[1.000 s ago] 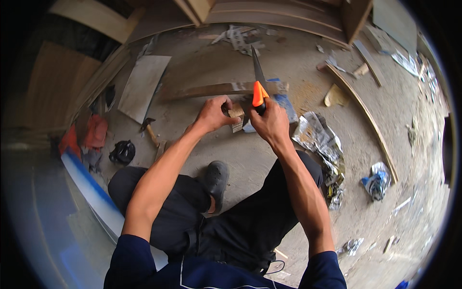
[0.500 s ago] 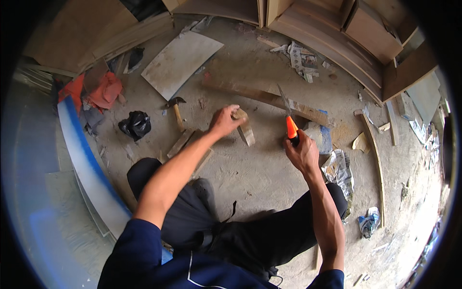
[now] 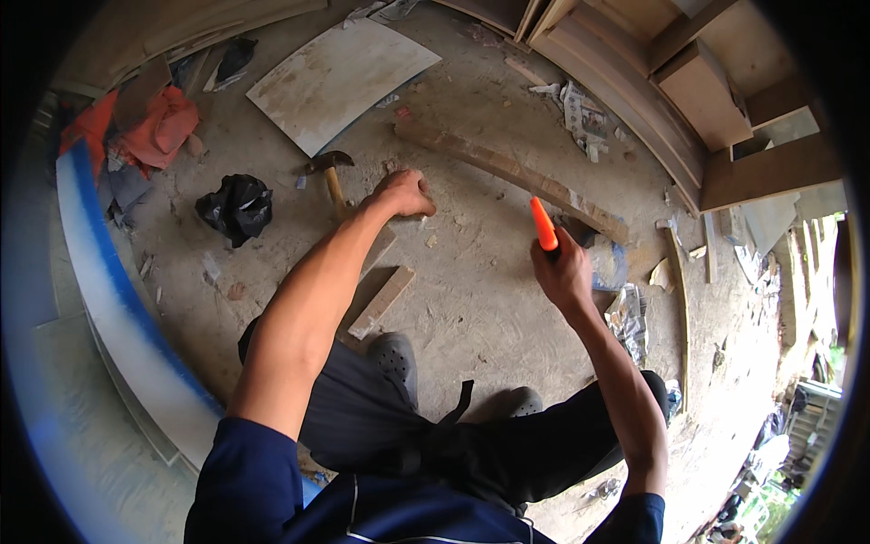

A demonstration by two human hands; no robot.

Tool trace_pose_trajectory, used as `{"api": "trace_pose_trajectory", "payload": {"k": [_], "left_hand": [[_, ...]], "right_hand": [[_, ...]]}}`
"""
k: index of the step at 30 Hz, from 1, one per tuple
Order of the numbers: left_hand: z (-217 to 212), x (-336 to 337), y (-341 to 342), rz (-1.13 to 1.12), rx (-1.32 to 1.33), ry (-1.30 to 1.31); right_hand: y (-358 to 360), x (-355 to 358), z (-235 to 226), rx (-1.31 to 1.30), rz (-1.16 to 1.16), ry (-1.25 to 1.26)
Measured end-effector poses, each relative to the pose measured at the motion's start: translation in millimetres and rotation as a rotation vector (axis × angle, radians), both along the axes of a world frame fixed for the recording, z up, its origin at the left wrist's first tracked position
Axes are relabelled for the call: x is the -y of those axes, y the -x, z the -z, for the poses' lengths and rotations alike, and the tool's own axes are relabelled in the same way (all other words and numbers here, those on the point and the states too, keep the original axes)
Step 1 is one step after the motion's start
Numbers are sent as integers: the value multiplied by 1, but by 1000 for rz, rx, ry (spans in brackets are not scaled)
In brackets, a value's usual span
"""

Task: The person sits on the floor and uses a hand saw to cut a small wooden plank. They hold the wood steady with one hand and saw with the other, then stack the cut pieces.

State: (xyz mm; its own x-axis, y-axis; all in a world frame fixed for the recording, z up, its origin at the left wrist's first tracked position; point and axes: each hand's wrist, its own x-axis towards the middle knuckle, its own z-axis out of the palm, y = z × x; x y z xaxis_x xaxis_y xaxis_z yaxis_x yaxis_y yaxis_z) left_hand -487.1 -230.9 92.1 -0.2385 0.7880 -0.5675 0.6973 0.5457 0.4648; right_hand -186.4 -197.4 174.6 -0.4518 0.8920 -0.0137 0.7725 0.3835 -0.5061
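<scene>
My left hand is closed, fingers curled down over a short wood block low over the floor; only a pale edge of the block shows. Just left of that hand lies a hammer with a wooden handle and dark head. Two more short wood offcuts lie under and beside my left forearm, the nearer offcut in plain sight. My right hand grips a saw by its orange and black handle; its blade cannot be made out now. Beyond it stretches a long wooden plank.
A pale board lies at the far side. To the left are a black plastic bag, red cloth and a blue-edged white panel. Wooden cabinet frames stand at the far right. Crumpled foil-like paper lies right of my right hand.
My left hand has moved left and away with the wood block, turning over it and toward the hammer. The saw's tapered blade, visible before, no longer shows. The whole view has shifted.
</scene>
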Motion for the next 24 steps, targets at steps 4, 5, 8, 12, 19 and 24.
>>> {"api": "trace_pose_trajectory", "payload": {"k": [4,5,8,12,19,24], "left_hand": [[8,14,0,-118,-142,-236],[30,20,6,-171,-196,-265],[37,20,-3,-246,-192,-242],[66,32,19,-269,-133,-156],[28,27,42,-305,-68,-33],[62,58,54,-477,134,-213]], "right_hand": [[56,-2,16,82,-36,-76],[72,-1,24,100,-115,-133],[79,-14,61,84,-352,-338],[94,-14,88,-24,-565,-453],[24,-9,159,119,-678,-388],[-29,-25,193,382,-626,-330]]}}
